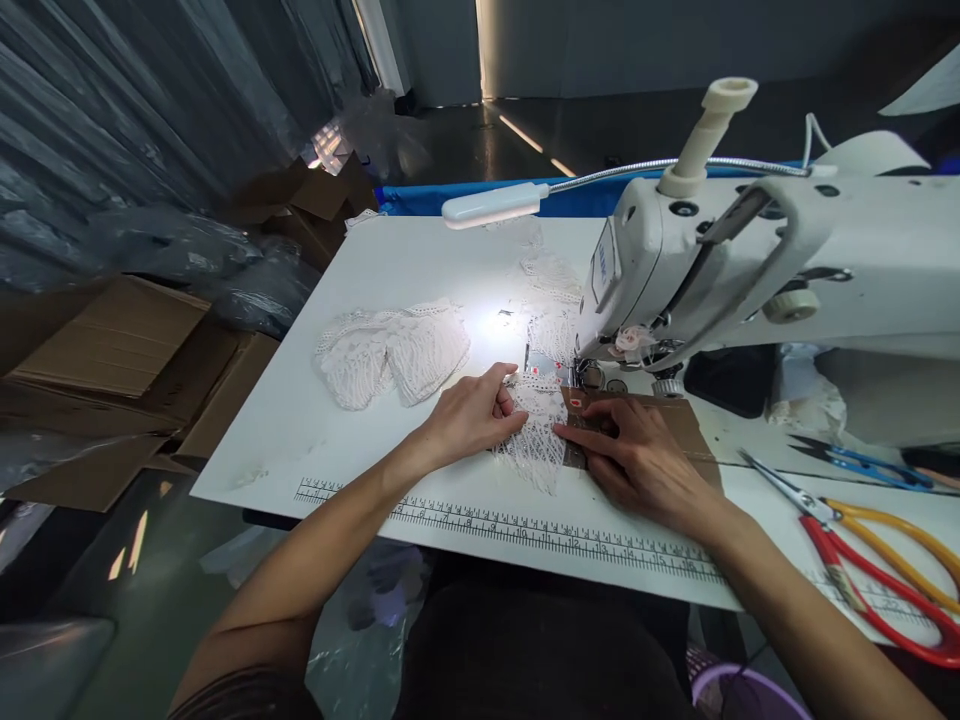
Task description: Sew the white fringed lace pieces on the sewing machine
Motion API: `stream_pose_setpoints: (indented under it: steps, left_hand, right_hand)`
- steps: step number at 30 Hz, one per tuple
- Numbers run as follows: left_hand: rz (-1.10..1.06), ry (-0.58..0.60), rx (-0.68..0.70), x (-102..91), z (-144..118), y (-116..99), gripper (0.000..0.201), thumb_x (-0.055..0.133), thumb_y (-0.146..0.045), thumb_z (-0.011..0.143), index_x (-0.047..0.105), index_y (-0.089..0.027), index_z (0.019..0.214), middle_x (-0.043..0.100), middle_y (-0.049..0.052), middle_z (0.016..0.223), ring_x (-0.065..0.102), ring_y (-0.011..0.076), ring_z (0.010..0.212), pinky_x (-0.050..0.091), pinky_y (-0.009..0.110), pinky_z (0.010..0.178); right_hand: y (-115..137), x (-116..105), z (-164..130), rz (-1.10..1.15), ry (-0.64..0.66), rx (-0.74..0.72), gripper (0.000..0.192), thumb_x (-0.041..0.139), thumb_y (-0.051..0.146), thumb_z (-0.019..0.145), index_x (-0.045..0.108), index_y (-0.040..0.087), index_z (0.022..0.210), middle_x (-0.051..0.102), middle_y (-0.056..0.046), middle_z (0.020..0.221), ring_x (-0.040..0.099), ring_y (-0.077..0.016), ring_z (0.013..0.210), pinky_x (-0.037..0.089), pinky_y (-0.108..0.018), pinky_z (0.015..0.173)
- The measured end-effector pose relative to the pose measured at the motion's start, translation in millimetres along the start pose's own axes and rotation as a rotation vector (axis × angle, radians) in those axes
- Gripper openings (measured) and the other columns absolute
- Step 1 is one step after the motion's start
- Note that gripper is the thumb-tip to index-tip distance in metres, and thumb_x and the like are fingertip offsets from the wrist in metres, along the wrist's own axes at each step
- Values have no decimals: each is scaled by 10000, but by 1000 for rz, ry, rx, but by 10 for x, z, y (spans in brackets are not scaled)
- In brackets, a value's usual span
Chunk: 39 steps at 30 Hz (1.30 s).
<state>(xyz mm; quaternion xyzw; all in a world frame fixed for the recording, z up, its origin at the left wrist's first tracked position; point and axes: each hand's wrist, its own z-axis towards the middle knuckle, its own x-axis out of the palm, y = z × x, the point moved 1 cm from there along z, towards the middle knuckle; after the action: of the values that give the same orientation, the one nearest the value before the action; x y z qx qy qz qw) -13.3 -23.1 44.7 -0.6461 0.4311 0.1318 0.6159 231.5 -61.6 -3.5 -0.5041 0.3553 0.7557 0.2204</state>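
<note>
Lace piece (534, 440) lies flat on the white table (315, 440), its far end up at the presser foot of the sewing machine (750, 270), near end trailing toward the printed ruler (525, 528) along the table edge

Left hand (472, 415) rests on the lace's left side, fingers curled, thumb and forefinger pinching the lace edge just short of the needle area. Right hand (637, 455) lies flat, fingers extended, pressing a brown cardboard template (675, 420) that sits just beside and partly over the lace's right edge; it grips nothing, only holds it down

Progress, as a judgement: this piece looks barely started, since most of it is on the near side of the foot. A pile of lace pieces (390, 350) sits to the left, apart from the hands; cannot tell if those are sewn or waiting. More lace lies behind the needle under the gooseneck lamp (495, 205)

Red and yellow scissors (877, 560) and blue snips (870, 462) lie to the right, untouched. Cardboard boxes (112, 350) on the floor at left
</note>
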Motion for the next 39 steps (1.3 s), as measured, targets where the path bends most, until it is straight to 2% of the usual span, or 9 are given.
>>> stream_pose_setpoints:
  steps: [9,13,16,21,23,26,30,36,39]
  left_hand:
    - [40,-46,13,20,-21,-14,540,591,-254,843,472,-165,1362,717,-20,816,654,152,684,494,282,652]
    - [99,-125,110,8,3,43,447,596,-296,878,541,-190,1309,692,1,857,624,137,669,482,265,614]
    - [264,-255,333,50,48,71,292,545,-332,938,633,-200,1184,671,51,967,619,140,718,478,259,585]
    - [583,-176,857,166,111,79,191,513,-295,972,654,-172,1010,687,78,1039,639,192,860,547,333,691]
    - [598,-209,841,129,161,118,228,509,-315,984,628,-144,1075,667,112,1097,632,213,898,551,354,701]
    - [453,-228,660,20,283,202,279,490,-354,1005,596,-137,1143,632,125,1122,615,197,903,531,318,687]
    - [261,-157,459,-50,443,228,287,665,-434,901,635,-169,1006,603,49,959,568,152,769,447,256,610]
    - [162,145,458,-77,424,46,233,719,-372,837,627,-168,771,589,23,889,560,144,778,422,268,651]
    - [-35,278,466,-73,350,7,212,686,-351,855,618,-167,774,615,14,823,575,125,740,447,260,656]
  right_hand:
    - [-3,11,1,-8,2,-5,420,483,250,946,608,364,1330,539,-123,1219,542,-323,1085,489,-541,846]
    - [7,12,5,-8,-4,-5,407,485,252,944,622,343,1317,546,-128,1225,536,-329,1119,488,-534,865]
    - [24,7,12,-24,7,7,417,476,240,949,610,328,1334,552,-133,1225,531,-334,1130,480,-541,878]
    - [55,-24,32,-37,44,23,446,494,212,933,591,345,1347,560,-114,1199,536,-326,1112,466,-543,895]
    - [63,-34,41,-31,45,29,439,500,207,927,605,339,1332,559,-113,1192,539,-325,1104,465,-539,896]
    - [75,-30,55,-3,33,36,416,503,220,927,626,323,1311,566,-118,1195,544,-329,1096,458,-545,905]
    - [83,-31,62,48,13,53,390,499,221,921,665,285,1267,587,-133,1167,548,-345,1100,441,-571,927]
    - [-6,-213,102,366,41,90,331,557,364,929,688,296,1225,594,-110,1220,554,-305,1166,441,-535,1014]
    - [-27,-283,207,589,85,219,608,685,483,850,541,285,1407,611,-107,1264,599,-295,1124,492,-491,981]
